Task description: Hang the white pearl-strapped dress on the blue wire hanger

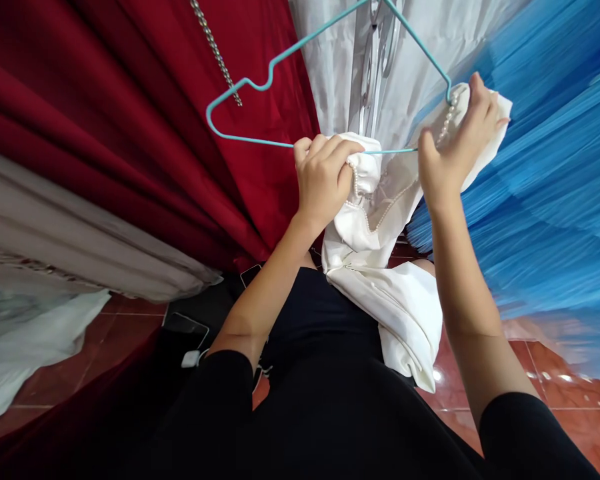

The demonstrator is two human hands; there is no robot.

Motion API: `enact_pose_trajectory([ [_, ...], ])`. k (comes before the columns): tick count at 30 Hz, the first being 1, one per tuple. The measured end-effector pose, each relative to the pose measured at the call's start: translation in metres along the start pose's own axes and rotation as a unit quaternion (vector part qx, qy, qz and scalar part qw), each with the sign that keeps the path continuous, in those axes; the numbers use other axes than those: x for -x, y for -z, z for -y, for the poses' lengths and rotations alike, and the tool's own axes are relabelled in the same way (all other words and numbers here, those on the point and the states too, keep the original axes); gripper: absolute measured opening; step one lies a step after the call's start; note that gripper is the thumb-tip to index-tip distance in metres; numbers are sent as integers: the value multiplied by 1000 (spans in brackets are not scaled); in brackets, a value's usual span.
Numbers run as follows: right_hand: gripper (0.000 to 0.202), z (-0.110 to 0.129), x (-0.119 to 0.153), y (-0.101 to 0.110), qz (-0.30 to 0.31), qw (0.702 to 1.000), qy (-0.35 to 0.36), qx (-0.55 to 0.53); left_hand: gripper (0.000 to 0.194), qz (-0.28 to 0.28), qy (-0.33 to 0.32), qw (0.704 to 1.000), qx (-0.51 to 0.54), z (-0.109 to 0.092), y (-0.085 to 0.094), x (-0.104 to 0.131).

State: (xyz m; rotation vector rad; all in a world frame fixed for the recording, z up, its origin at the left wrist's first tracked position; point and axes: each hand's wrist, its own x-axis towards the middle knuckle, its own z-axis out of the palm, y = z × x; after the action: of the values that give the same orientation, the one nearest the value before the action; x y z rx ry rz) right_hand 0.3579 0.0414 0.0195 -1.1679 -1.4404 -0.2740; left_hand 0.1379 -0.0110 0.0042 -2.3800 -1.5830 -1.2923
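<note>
A light blue hanger spans the top middle of the head view, its hook out of frame. My left hand is closed over the hanger's lower bar, with its fingertips against the gathered shoulder of a white dress. The dress has a pearl-beaded neckline and drapes down over my lap. Its other shoulder is looped over the hanger's right end. There my right hand grips the white fabric beside a pearl strand, thumb apart from the curled fingers. What lies under both palms is hidden.
Red cloth hangs at the left, with a beaded strip in front. Beige fabric hangs farther left. Blue tulle fills the right side. White curtain-like cloth hangs behind the hanger. Below are red floor tiles and a white charger.
</note>
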Motion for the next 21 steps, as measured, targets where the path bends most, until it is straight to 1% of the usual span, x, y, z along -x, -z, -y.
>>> enact_pose_trajectory([
  [1,56,-7,-8,1,18,1000,-15,-2,33,9,11,1000,0,-2,0,0],
  [3,35,-17,-24,6,47,998,-43,-5,33,8,21,1000,3,-2,2,0],
  [4,29,-20,-33,10,43,998,-55,-1,32,-2,16,1000,2,-1,4,0],
  [5,25,-24,-41,13,27,997,-65,7,31,-17,5,1000,-3,2,7,0],
  [7,25,-32,-54,19,-17,996,-87,6,29,-41,-22,999,-21,6,11,0],
  [9,29,-41,-59,22,-25,991,-131,-31,28,-51,-41,997,-36,9,14,0],
  [11,27,-51,-54,23,-43,985,-150,-79,28,-53,-47,997,-41,10,15,-1],
  [14,17,-64,-36,20,-119,980,-101,-122,29,-53,-44,997,-36,9,15,-2],
  [15,16,-67,-29,19,-140,978,-94,-127,29,-51,-42,997,-33,9,15,-2],
  [16,15,-70,-24,19,-151,975,-101,-126,29,-50,-40,997,-31,8,16,-2],
  [19,14,-72,-9,21,-159,974,-120,-109,30,-44,-30,998,-24,7,17,-1],
  [21,16,-65,1,24,-170,976,-90,-100,30,-42,-27,999,-21,6,17,-1],
])
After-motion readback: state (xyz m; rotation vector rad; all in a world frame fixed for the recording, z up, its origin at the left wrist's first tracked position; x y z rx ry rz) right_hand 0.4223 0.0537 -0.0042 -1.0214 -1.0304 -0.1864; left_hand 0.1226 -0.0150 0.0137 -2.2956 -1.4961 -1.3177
